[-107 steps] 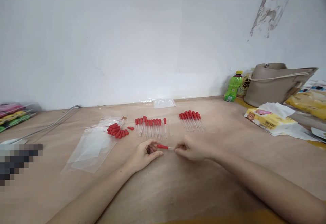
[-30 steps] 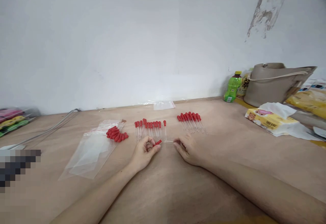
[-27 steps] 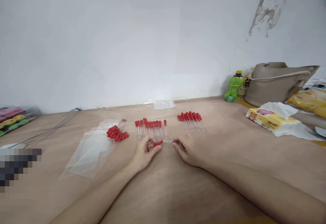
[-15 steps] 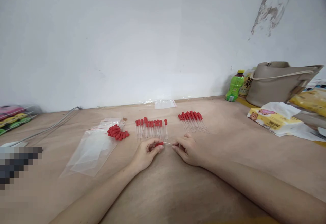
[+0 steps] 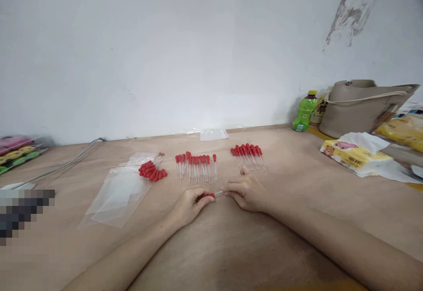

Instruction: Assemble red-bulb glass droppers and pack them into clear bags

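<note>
Between thumb and fingers, my left hand [image 5: 191,205] grips a red rubber bulb [image 5: 210,195], partly hidden by the fingers. A thin glass dropper tube [image 5: 219,193] runs from the bulb to my right hand [image 5: 244,190], whose fingertips pinch its other end. How far the tube sits inside the bulb cannot be seen. Behind the hands lies a row of red-topped droppers [image 5: 198,161], with a second group of droppers [image 5: 247,152] to its right. Loose red bulbs [image 5: 152,171] are piled at the left on clear plastic bags [image 5: 115,194].
A small clear bag [image 5: 214,135] lies by the wall. To the right stand a green bottle [image 5: 304,112], a yellow tissue pack [image 5: 357,156] and a grey bag [image 5: 346,110]. A grey cable [image 5: 72,161] and colourful packaged items [image 5: 20,152] are at the left.
Both hands have come slightly nearer to me with the bulb and tube. The right fingers have moved closer to the bulb, and less of the bulb shows. The dropper groups stay put.
</note>
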The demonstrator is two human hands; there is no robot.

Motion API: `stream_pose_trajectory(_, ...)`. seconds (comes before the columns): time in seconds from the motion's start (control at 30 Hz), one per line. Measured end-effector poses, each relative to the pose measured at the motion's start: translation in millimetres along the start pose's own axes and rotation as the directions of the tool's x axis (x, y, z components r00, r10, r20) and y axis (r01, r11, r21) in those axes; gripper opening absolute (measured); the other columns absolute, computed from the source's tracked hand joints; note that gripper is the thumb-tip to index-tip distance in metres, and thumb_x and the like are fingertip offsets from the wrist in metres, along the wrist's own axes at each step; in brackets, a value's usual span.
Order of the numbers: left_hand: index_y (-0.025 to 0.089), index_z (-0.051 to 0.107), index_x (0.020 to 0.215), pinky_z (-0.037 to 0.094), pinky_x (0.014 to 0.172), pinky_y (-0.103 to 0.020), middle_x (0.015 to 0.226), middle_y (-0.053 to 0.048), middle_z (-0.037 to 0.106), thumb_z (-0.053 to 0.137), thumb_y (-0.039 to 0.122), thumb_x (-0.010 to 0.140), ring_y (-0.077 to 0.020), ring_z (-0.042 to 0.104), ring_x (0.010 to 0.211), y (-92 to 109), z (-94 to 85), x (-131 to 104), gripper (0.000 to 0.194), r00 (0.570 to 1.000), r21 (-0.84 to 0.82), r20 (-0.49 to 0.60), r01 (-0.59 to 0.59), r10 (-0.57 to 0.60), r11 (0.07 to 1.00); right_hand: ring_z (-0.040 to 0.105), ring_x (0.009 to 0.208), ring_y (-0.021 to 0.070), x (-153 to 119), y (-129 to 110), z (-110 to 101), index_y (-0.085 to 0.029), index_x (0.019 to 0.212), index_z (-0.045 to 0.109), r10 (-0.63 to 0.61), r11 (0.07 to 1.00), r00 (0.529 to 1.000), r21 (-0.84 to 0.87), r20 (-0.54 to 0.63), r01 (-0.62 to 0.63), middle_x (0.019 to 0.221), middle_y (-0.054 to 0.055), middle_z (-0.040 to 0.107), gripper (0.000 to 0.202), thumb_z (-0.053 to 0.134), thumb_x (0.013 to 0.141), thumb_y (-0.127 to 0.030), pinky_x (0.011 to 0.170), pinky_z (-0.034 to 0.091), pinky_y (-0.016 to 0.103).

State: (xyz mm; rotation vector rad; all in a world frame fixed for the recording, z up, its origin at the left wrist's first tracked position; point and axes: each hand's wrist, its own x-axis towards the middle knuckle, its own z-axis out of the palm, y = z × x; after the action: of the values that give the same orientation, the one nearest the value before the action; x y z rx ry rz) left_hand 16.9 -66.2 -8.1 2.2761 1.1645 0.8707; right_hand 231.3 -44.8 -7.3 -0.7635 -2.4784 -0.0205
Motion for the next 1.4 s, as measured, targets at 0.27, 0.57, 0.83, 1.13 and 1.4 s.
stream_pose_trajectory(0.27, 0.022, 0.063, 0.095, 0.047, 0.073, -0.030, 0.089, -0.003, 0.067, 0.056, 0.031, 0.078, -0.0180, 0.061, 0.080, -8, -1.3, 3, 0.021, 0.993, 0.046, -0.119, 0.002, 0.003, 0.999, 0.055, 0.078, 0.0151, -2, -5, 12, -0.017, 0.090, 0.056, 0.163, 0.985, 0.980, 0.078, -0.114, -0.155, 0.084, 0.005, 0.062, 0.015, 0.042, 0.085, -0.020, 0.071, 0.038, 0.027)
stream_pose_trajectory(0.57, 0.023, 0.066, 0.087, 0.047, 0.067, -0.024, 0.082, 0.001, 0.069, 0.054, 0.029, 0.079, -0.0152, 0.062, 0.072, -5, 0.8, 1, 0.015, 0.995, -0.009, -0.094, 0.022, -0.022, 1.000, 0.052, 0.072, 0.0135, -2, -5, 5, -0.017, 0.081, 0.054, 0.124, 0.986, 0.988, 0.124, -0.091, -0.112, 0.076, 0.003, 0.060, 0.015, 0.040, 0.084, -0.018, 0.067, 0.040, 0.026)
stream_pose_trajectory(0.83, 0.022, 0.066, 0.086, 0.048, 0.064, -0.024, 0.080, 0.000, 0.068, 0.055, 0.028, 0.078, -0.0153, 0.062, 0.071, -5, 1.0, -1, 0.015, 0.997, -0.004, -0.075, 0.012, -0.013, 1.000, 0.052, 0.067, 0.0139, 1, -7, 9, -0.017, 0.077, 0.056, 0.071, 0.997, 0.993, 0.045, -0.092, -0.067, 0.070, 0.003, 0.060, 0.020, 0.038, 0.085, -0.019, 0.067, 0.038, 0.027)
stream_pose_trajectory(1.13, 0.020, 0.064, 0.089, 0.047, 0.067, -0.025, 0.082, -0.002, 0.067, 0.052, 0.028, 0.081, -0.0146, 0.060, 0.074, -6, 0.2, -1, 0.017, 0.999, 0.043, -0.047, -0.022, 0.024, 0.999, 0.051, 0.069, 0.0141, 2, -4, 21, -0.015, 0.075, 0.056, 0.082, 0.996, 0.996, 0.045, -0.021, -0.081, 0.073, 0.005, 0.060, 0.024, 0.035, 0.087, -0.021, 0.069, 0.038, 0.026)
stream_pose_trajectory(1.4, 0.019, 0.059, 0.103, 0.050, 0.069, -0.028, 0.093, -0.005, 0.062, 0.057, 0.031, 0.076, -0.0161, 0.059, 0.078, -12, -2.8, 2, 0.029, 0.996, -0.020, -0.085, -0.013, 0.011, 1.000, 0.051, 0.071, 0.0130, 11, -11, -7, -0.015, 0.071, 0.058, 0.168, 0.985, 0.980, 0.026, 0.104, -0.171, 0.076, 0.005, 0.059, 0.018, 0.044, 0.082, -0.021, 0.065, 0.036, 0.023)
